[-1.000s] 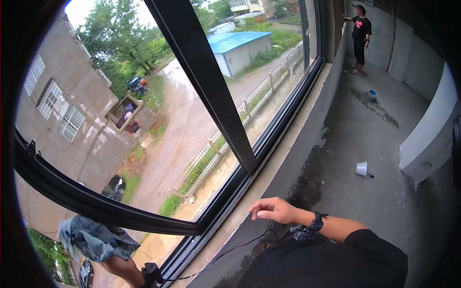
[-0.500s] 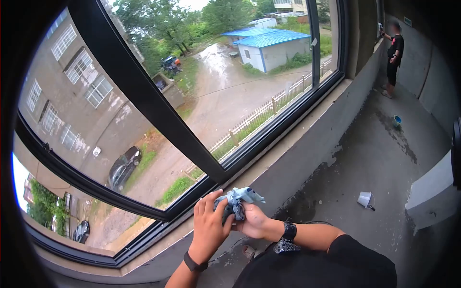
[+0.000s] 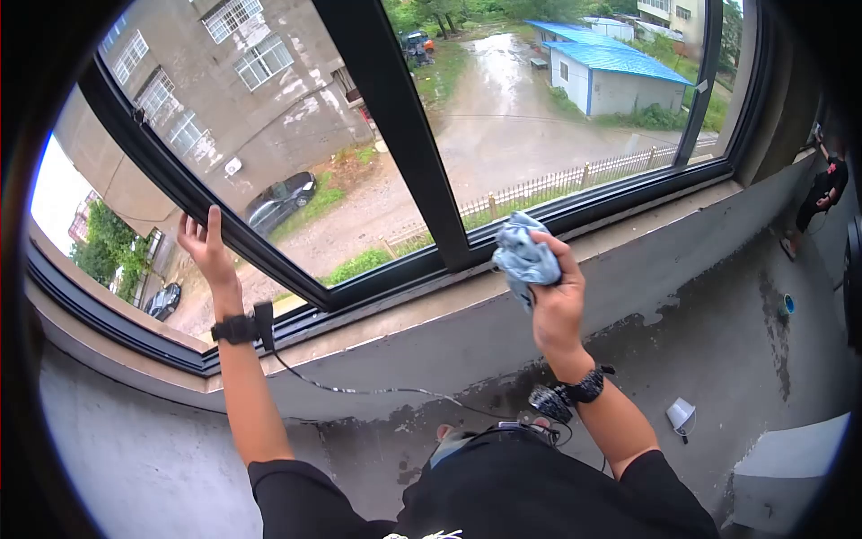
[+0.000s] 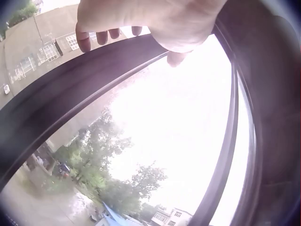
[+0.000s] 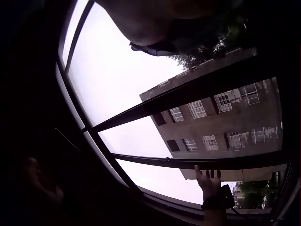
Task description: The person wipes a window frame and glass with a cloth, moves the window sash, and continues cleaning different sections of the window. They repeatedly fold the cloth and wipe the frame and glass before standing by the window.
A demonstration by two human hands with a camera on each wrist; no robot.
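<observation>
In the head view the right hand (image 3: 558,310) grips a crumpled blue-grey cloth (image 3: 523,258) in front of the window's lower rail. The left hand (image 3: 211,258) is raised at the edge of the dark sash frame (image 3: 260,247), fingers extended and spread; whether it touches the frame is hard to tell. The left wrist view shows the left hand (image 4: 150,19) over the dark frame (image 4: 80,80), its fingertips at the frame's far side. In the dark right wrist view the left hand (image 5: 209,183) appears below a frame bar.
A ledge (image 3: 395,334) runs under the window above a grey wall. On the floor to the right stand a white bucket (image 3: 681,413) and a blue-rimmed container (image 3: 788,304). Another person (image 3: 822,190) stands at the far right. A cable (image 3: 386,391) hangs from the left wrist.
The hands, together at the cloth half a second ago, are now apart. The left hand has moved left to the sash, the cloth stays in the right hand, and the head view has turned left.
</observation>
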